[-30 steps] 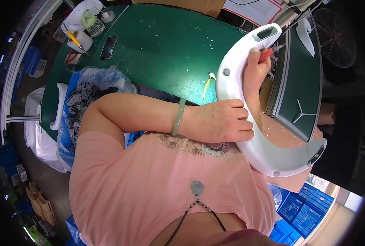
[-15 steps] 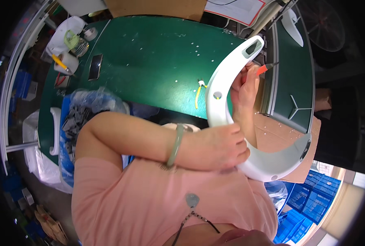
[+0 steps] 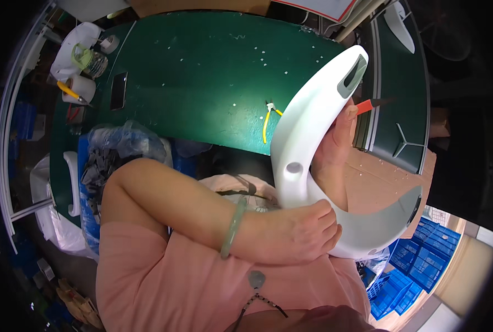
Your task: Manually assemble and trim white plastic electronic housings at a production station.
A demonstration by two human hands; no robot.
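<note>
A large curved white plastic shell [image 3: 307, 138] with grey slots at both ends stands tilted in front of me. My left hand [image 3: 304, 232], a pale green bangle on its wrist, grips the shell's lower curve. My right hand [image 3: 337, 138] is behind the shell's upper half and holds a red-handled tool [image 3: 368, 105]; its fingers are mostly hidden by the shell.
Yellow-handled cutters [image 3: 268, 119] lie on the green table [image 3: 202, 72]. A phone [image 3: 118, 91], tape rolls and a bottle sit at the table's far left. A bag of dark parts [image 3: 113, 155] is at my left. Blue crates [image 3: 407, 276] stand at lower right.
The shell has swung leftward and lower in view, its upper end now nearer the table's middle. My left hand stays on its lower curve, my right hand behind it with the tool.
</note>
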